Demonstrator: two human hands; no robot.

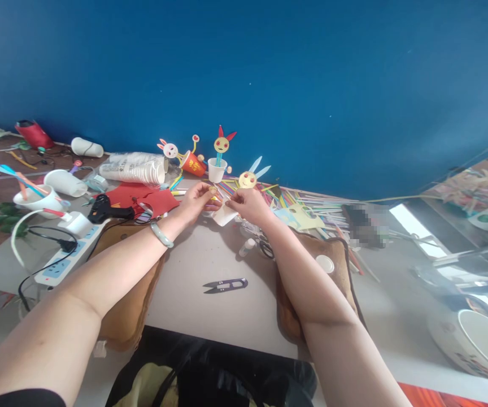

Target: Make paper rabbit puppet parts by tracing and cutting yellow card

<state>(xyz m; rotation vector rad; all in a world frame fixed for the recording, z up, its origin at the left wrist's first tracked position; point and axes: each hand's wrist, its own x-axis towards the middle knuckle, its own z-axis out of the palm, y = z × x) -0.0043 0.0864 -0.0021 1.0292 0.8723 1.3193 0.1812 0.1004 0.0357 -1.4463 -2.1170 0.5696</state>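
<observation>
In the middle of the desk, my right hand [250,204] is closed on the rim of a white paper cup [224,216]. Beside it my left hand [199,202] pinches something small and yellowish at the cup's mouth, too small to name. Just behind my right hand rises a round yellow bunny face [247,180] with two light-blue ears; its lower part is hidden. Behind the hands stand a white cup [217,169] bearing a red-eared bunny figure [221,144] and a tilted red cup [193,164] with a white bunny face [170,150].
Black thread snips [226,285] lie in front. A glue gun [107,209], red paper [142,199] and a power strip [68,254] are on the left. Colored sticks [312,212] spread behind. Brown cushions [127,282] lie under both forearms. A white bowl [481,345] stands at right.
</observation>
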